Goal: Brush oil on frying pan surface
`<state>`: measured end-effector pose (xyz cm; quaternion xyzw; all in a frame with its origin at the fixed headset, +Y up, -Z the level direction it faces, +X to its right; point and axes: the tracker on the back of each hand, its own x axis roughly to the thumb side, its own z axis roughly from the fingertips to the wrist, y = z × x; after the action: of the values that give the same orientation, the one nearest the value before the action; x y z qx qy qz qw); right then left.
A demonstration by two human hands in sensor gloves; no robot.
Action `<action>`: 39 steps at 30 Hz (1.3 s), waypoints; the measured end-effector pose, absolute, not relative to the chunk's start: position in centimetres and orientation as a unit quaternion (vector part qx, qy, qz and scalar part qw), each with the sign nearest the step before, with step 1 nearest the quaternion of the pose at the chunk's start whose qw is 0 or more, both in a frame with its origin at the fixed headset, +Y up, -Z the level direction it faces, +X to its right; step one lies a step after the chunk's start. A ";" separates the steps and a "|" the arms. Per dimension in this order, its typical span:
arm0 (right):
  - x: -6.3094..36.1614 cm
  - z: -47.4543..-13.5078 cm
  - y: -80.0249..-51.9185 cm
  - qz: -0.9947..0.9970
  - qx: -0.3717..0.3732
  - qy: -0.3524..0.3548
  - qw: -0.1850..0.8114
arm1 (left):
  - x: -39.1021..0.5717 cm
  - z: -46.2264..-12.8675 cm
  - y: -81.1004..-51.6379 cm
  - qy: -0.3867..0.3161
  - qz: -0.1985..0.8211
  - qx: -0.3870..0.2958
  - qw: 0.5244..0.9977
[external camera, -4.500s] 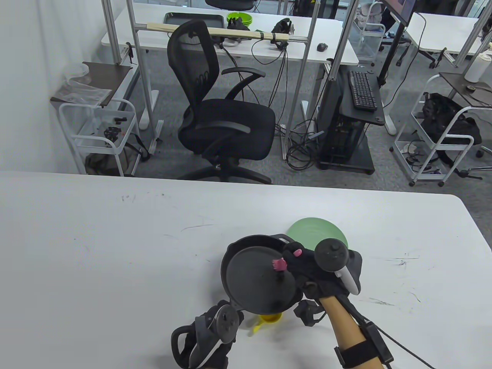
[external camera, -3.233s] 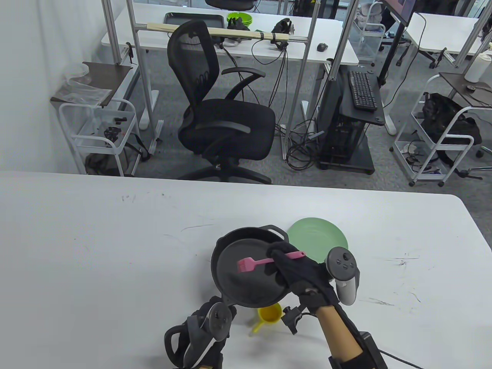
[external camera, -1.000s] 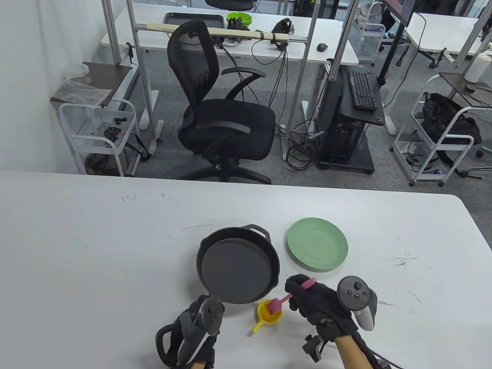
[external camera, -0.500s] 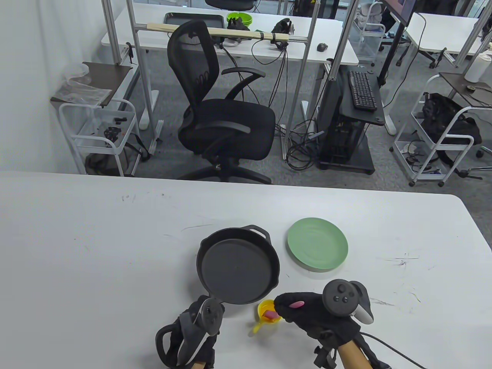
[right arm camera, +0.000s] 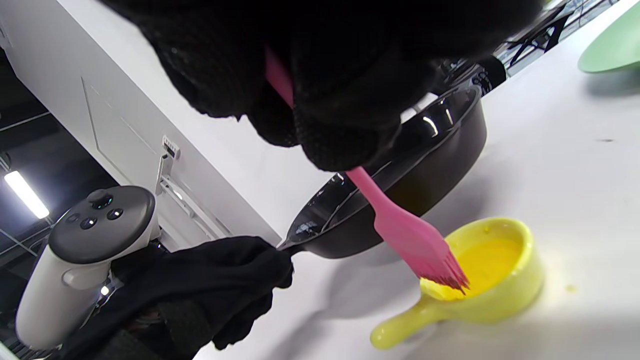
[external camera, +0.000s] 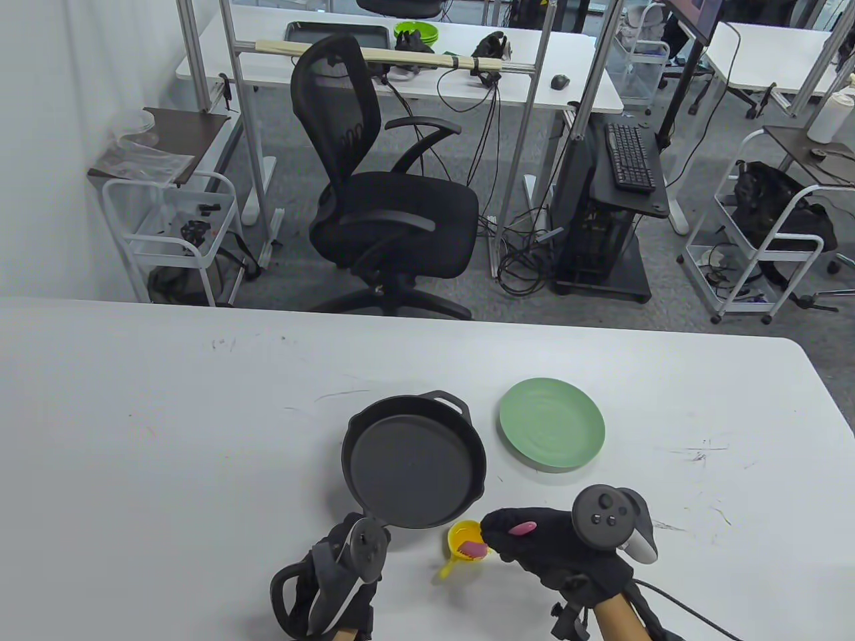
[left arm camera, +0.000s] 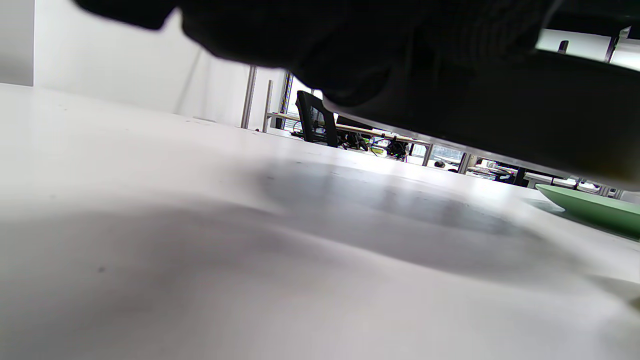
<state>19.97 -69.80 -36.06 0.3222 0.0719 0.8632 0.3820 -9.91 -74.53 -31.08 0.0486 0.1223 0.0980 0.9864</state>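
Frying pan [external camera: 414, 461] was steadied by your left hand [right arm camera: 220, 280] gripping its handle while your right hand [external camera: 541, 541] pinched the pink silicone brush [right arm camera: 405, 235], bristles dipped in the yellow oil cup [right arm camera: 480, 285] to reload.

- Frying pan [external camera: 414, 461]: black all over, with white glints on its rim in the right wrist view.
- Brush [right arm camera: 400, 230]: pink, handle and bristles alike.
- Small handled cup [right arm camera: 480, 295]: yellow, holding yellow liquid.
- Plate [external camera: 552, 433], right of the pan: pale green.
- Table [external camera: 167, 427]: white, with faint dark scuff marks.
- Left hand [external camera: 337, 577] and right hand [external camera: 541, 541]: black gloves.
- Trackers [external camera: 604, 511]: dark grey tops, white bodies.
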 end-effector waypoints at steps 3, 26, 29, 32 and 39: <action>19.9 -36.1 -69.9 0.871 0.323 0.069 0.365 | -9.9 -31.1 -74.5 0.123 0.098 0.049 0.986; 22.3 -37.0 -68.7 0.791 0.318 0.031 0.522 | -9.7 -31.2 -74.5 0.116 0.101 0.041 0.987; 22.3 -38.1 -68.2 0.763 0.295 0.016 0.574 | -9.6 -31.1 -74.5 0.114 0.103 0.041 0.987; 21.6 -39.9 -67.1 0.783 0.251 -0.018 0.569 | -9.3 -31.1 -74.5 0.106 0.104 0.039 0.988; 18.6 -43.2 -65.0 0.865 0.189 -0.042 0.462 | -8.1 -30.8 -74.2 0.080 0.100 0.042 0.991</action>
<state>18.63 -64.97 -43.19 0.1894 -0.0420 0.8654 0.4620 -8.09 -74.20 -30.83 0.0418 0.0799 0.1002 0.9909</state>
